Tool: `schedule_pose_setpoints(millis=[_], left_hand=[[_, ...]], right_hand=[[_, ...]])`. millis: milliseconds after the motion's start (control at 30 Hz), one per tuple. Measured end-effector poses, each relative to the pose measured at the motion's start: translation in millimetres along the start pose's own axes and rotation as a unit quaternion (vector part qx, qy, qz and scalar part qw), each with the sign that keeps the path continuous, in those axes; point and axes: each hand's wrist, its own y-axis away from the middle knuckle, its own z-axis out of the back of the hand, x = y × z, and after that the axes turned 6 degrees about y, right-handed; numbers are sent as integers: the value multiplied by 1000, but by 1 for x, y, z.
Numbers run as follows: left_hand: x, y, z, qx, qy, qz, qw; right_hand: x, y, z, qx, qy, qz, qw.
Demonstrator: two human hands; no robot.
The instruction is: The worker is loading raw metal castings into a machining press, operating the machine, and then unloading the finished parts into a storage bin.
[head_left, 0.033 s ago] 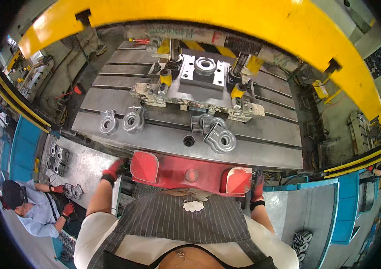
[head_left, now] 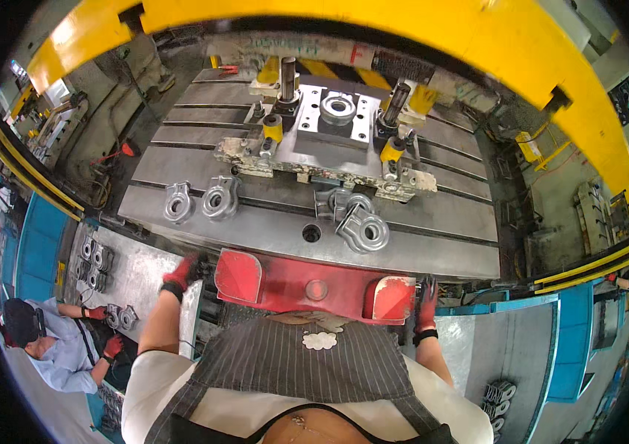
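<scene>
the red control box is lying just in front of the person's apron, its long axis running left to right; the left hand is resting off its left end, pointing far and a little right, while the right hand is sitting nearer to it, just beside the right end, pointing far. both hands are wearing red gloves; how wide the fingers are standing, or whether they are pressing or holding anything, i cannot tell. the box is carrying two flared guards, one towards each end, and one round disc between them. beyond it, on the slotted metal bed, two ring-shaped parts are lying at left, and what looks like three overlapping parts are lying right of centre. farther off, one ring is sitting on the die, between two guide posts. at near left, one co-worker is facing two smaller-looking rings; the stacked parts at near right are overlapping too much for counting.
</scene>
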Motion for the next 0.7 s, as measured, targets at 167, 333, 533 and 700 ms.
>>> schedule_pose_setpoints(millis=[167, 333, 533, 700], left_hand=[[-137, -46, -113, 82, -313, -354, 878], [-178, -117, -294, 56, -217, -381, 897], [-168, -208, -439, -228, -517, -358, 743], [-193, -242, -480, -205, -657, -298, 662]], right_hand=[[61, -23, -29, -67, 187, 96, 975], [87, -17, -41, -69, 363, 81, 926], [98, -20, -40, -54, 366, 35, 928], [104, -21, -38, -40, 369, 27, 928]])
